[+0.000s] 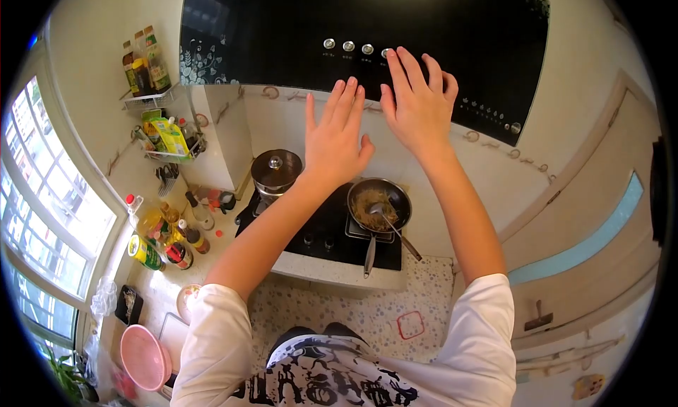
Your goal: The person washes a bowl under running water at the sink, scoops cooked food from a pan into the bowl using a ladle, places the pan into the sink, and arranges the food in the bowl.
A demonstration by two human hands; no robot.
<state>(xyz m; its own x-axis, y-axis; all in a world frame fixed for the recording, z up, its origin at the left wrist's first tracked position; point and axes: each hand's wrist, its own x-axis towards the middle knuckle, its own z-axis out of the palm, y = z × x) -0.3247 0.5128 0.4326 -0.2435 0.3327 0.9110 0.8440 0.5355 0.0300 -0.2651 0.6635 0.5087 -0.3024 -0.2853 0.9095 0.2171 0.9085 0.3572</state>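
The black range hood (364,25) spans twelve o'clock. Below it, the gas stove (321,222) bears a frying pan (401,202) at its two o'clock. The left hand (337,138) lies flat, outstretched; the right hand (418,111), spread wide, is at a silver button (385,54) toward one o'clock, contact unclear.

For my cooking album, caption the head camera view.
Left hand and right hand raised before the range hood, with a frying pan of food on the stove below.
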